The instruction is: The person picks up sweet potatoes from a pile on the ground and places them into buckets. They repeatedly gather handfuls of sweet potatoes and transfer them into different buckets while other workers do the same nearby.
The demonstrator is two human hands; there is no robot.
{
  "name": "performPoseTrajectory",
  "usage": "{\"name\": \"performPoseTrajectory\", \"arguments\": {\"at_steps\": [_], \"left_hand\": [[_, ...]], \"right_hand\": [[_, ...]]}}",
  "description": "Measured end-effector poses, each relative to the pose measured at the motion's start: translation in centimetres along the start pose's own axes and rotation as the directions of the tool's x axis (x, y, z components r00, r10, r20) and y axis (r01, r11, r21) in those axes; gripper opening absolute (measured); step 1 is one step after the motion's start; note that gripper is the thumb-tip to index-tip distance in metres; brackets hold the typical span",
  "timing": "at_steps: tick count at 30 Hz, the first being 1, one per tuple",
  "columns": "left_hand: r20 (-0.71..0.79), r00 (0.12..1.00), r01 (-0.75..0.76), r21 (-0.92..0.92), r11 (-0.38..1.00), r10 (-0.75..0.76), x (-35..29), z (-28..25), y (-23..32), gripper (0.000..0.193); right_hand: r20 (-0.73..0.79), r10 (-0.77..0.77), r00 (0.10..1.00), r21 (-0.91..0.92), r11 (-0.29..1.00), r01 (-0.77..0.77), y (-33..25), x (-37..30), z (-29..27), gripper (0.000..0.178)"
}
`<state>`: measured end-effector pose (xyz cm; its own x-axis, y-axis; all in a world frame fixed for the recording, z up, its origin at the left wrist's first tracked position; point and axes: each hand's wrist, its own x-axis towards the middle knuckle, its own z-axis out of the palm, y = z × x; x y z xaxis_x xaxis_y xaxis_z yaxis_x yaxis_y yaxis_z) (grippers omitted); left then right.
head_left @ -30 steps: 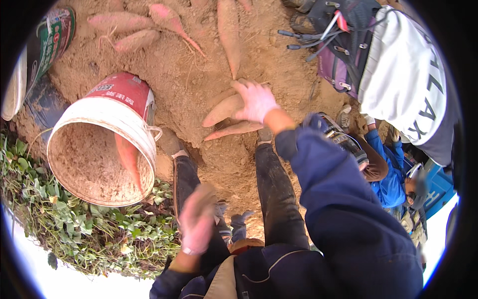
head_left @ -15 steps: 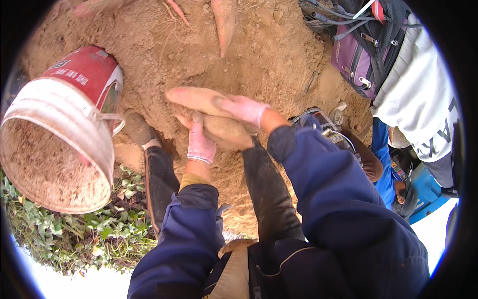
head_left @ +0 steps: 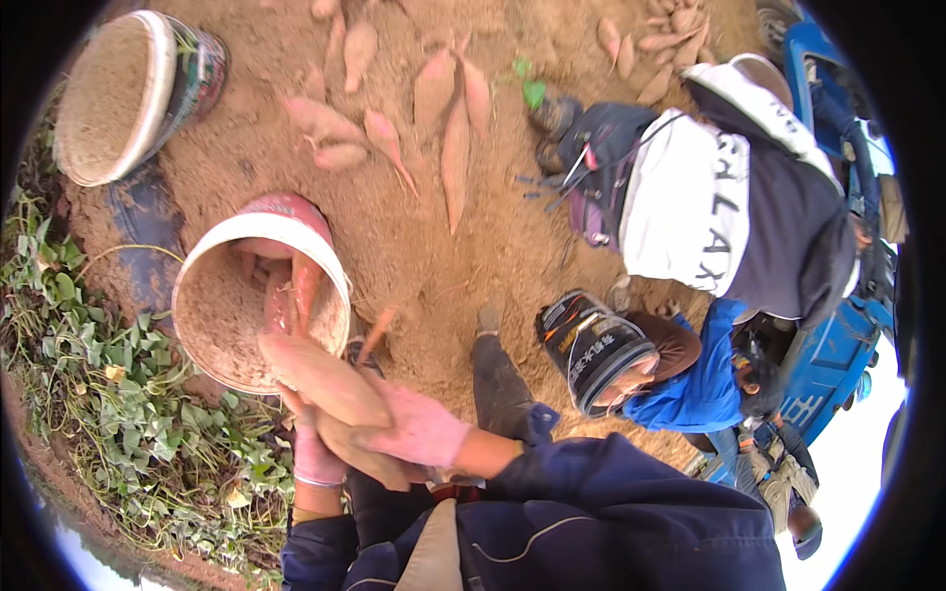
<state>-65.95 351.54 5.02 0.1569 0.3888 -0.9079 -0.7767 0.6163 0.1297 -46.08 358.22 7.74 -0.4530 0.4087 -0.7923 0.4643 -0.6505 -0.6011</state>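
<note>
My right hand (head_left: 426, 422), in a pink glove, is closed around a long, soil-dusted sweet potato (head_left: 320, 377). Its far end reaches over the lower rim of a tilted white-and-red bucket (head_left: 222, 315). Just below lies a second sweet potato (head_left: 357, 455), gripped by my left hand (head_left: 317, 455), also gloved in pink, whose fingers are partly hidden behind the roots. Inside the bucket, several reddish sweet potatoes (head_left: 303, 291) rest against its far side.
Sweet potatoes (head_left: 453, 148) lie on the soil ahead, with a pile (head_left: 680, 34) farther right. Another bucket (head_left: 163, 98) stands far left, above leafy vines (head_left: 128, 424). At right, a person in white and black (head_left: 680, 207) bends over near a black bucket (head_left: 591, 355) and a blue vehicle (head_left: 838, 364).
Both hands have carried the two sweet potatoes left to the bucket's mouth. The view has swung, bringing in more ground, people and the second bucket.
</note>
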Motion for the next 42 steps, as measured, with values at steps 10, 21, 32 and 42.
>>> {"name": "performPoseTrajectory", "arguments": {"at_steps": [10,21,32,42], "left_hand": [[-0.272,0.921,-0.228,0.207,0.951,0.280,1.4,1.4,4.5,0.054],[0.282,0.436,-0.162,0.959,-0.234,0.855,30.3,18.3,9.2,0.085],[0.000,0.982,-0.162,0.535,0.829,0.191,40.4,19.9,20.5,0.097],[-0.146,0.988,0.075,0.752,0.655,0.055,43.4,18.9,20.6,0.099]], "right_hand": [[-0.541,-0.089,0.836,-0.225,0.973,-0.042,-1.2,6.8,-16.5,0.072],[-0.399,0.046,0.916,-0.176,0.976,-0.126,-4.2,33.6,-44.7,0.112],[-0.449,0.168,0.878,0.252,0.966,-0.055,1.4,24.8,-38.1,0.085],[-0.397,0.217,0.892,0.260,0.958,-0.118,3.1,26.8,-37.9,0.079]]}}
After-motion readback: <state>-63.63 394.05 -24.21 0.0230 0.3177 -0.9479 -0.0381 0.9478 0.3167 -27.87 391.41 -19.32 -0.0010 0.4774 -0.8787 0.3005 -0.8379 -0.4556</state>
